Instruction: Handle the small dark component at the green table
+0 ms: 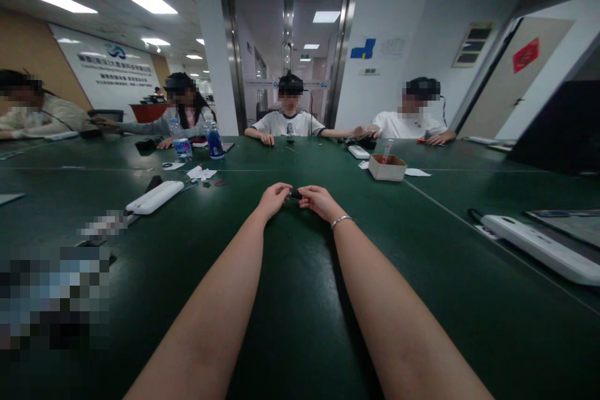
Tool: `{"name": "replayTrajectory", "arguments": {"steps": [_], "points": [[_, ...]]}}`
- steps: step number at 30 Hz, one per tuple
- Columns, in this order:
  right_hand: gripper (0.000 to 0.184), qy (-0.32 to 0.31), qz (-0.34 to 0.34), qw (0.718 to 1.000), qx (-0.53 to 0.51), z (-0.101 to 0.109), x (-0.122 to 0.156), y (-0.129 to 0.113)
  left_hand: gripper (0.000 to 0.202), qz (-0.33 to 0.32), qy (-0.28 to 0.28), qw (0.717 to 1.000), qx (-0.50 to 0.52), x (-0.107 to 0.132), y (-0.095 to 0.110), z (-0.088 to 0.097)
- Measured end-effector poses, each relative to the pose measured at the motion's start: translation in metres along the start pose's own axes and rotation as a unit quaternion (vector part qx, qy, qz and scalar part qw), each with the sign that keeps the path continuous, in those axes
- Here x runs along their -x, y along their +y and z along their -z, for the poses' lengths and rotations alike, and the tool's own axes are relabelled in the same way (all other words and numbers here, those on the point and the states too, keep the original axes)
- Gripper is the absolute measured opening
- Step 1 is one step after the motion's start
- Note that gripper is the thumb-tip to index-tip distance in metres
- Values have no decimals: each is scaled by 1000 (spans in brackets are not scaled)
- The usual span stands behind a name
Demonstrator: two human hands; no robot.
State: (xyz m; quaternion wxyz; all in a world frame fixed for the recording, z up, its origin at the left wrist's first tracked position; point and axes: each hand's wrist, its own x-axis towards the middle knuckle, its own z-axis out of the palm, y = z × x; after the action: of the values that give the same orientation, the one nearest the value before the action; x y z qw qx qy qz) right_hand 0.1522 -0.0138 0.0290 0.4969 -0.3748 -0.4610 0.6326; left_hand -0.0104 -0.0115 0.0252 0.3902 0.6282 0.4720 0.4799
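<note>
Both my arms stretch forward over the dark green table (300, 300). Between my hands is a small, dark, short object (295, 194), too small to tell its kind. My left hand (275, 199) pinches its left end between thumb and fingers. At the other end, the fingers of my right hand (319, 200) are closed on it; a silver bracelet (341, 221) circles that wrist. The fingertips cover both ends of the object. It is held low, just above or touching the tabletop; I cannot tell which.
White power strips lie left (155, 197) and right (539, 249). Two bottles (215, 144), paper scraps (201, 173) and red-handled scissors (219, 183) are ahead left. A small box (387, 169) stands ahead right. Several people sit around the table, one person (289, 119) directly opposite.
</note>
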Motion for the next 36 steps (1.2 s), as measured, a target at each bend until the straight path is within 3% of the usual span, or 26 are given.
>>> {"name": "replayTrajectory", "arguments": {"steps": [2, 6, 12, 15, 17, 20, 31, 36], "points": [[12, -1, 0, 1000, -4, -1, 1, -1, 29, -10, 0, 1000, 3, 0, 1, 0], [10, 0, -2, 1000, 2, -1, 2, -1, 30, 35, -15, 999, 6, 1, 1, 0], [9, -12, 1, 1000, -5, 1, 1, 0, 41, -2, 19, 1000, -13, -1, -3, 0], [9, -9, -1, 1000, 1, 1, -1, 1, 35, 26, 4, 1000, -2, -2, -5, -1], [10, -7, 0, 1000, 2, 2, -1, 1, 33, 10, -10, 1000, -14, -3, -6, -1], [10, -9, 3, 1000, 1, 2, -1, 1, 37, -21, 0, 1000, -14, -2, -5, -1], [9, -17, 1, 1000, -2, 3, 0, 0, 36, -3, 14, 1000, 7, 3, 2, 0], [10, -14, 0, 1000, -3, 3, -2, 1, 26, 13, -8, 999, 28, -1, -1, -1]]}}
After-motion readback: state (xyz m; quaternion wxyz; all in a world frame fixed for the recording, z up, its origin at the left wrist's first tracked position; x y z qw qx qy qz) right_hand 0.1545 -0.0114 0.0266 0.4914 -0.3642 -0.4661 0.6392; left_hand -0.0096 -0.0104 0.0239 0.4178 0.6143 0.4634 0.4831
